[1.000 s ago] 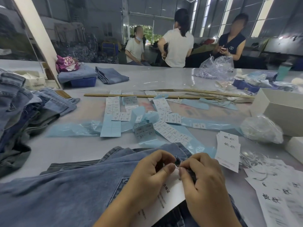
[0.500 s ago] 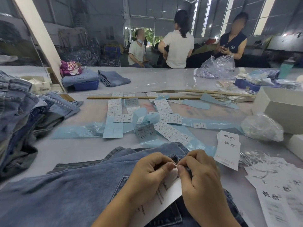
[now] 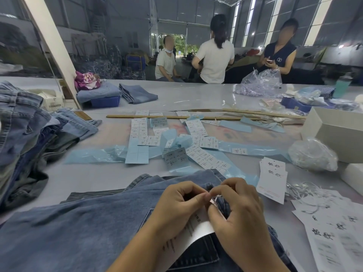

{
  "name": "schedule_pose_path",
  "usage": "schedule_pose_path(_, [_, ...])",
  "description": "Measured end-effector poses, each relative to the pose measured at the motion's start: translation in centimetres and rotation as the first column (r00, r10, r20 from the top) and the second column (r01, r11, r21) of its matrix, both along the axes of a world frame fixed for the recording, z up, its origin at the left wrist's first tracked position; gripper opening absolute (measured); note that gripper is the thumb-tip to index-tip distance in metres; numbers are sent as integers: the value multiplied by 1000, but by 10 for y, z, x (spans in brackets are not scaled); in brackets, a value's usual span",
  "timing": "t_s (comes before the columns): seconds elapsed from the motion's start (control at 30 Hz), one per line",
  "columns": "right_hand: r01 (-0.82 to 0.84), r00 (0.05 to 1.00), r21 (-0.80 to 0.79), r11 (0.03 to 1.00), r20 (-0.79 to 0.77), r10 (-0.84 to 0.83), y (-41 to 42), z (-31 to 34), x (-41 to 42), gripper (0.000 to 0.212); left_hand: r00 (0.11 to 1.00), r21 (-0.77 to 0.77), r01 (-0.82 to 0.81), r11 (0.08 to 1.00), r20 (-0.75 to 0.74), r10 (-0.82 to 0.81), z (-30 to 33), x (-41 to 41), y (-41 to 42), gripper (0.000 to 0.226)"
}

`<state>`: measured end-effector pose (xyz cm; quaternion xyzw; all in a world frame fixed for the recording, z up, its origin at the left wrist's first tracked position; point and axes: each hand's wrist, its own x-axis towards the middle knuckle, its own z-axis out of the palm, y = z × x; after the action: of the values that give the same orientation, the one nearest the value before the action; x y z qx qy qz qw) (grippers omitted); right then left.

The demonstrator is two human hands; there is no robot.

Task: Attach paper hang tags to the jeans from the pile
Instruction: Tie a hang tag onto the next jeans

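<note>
A pair of blue jeans (image 3: 82, 228) lies flat on the table right in front of me. A white paper hang tag (image 3: 193, 232) rests on it under my hands. My left hand (image 3: 176, 209) and my right hand (image 3: 237, 211) meet fingertip to fingertip at the waistband, pinching the tag's thin string (image 3: 213, 200). What the string passes through is hidden by my fingers. A pile of jeans (image 3: 25, 138) sits at the left. A stack of hang tags (image 3: 273, 179) lies to the right, with more loose tags (image 3: 334, 232) at the near right.
Blue sticker sheets and size labels (image 3: 172, 142) are strewn over the table's middle. A wooden stick (image 3: 176, 117) lies beyond them. White boxes (image 3: 337, 132) and a plastic bag (image 3: 312, 154) stand at the right. Folded jeans (image 3: 137, 93) lie far back. Three people stand behind the table.
Both hands stay at the waistband, working the string with small finger movements. My view has shifted slightly; the jeans and tag have not moved.
</note>
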<state>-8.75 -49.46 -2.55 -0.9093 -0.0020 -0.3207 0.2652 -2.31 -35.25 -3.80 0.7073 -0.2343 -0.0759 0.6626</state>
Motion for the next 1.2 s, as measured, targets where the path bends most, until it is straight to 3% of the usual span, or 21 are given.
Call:
schedule_pose_path(0.13, [6,1000,-16,1000,25,-6,-2,-3,2,29,999,65,-1,998,40,-1,0,0,1,12])
schedule_pose_path(0.57, [-84,985,42,996,156,77,-6,-7,4,15,998,68,45,997,29,-47,1,1,1,14])
schedule_pose_path(0.87, [-144,970,79,986,210,125,-7,-9,1,15,995,-16,82,996,-57,-83,1,-1,0,22])
schedule_pose_path(1.0, [-144,975,93,985,182,126,-7,-8,1,23,991,-65,84,994,-103,-90,2,-3,0,26])
schedule_pose_path(1.2, [-157,987,178,971,58,149,-8,-5,0,11,982,-130,34,991,-177,-57,3,-3,6,17])
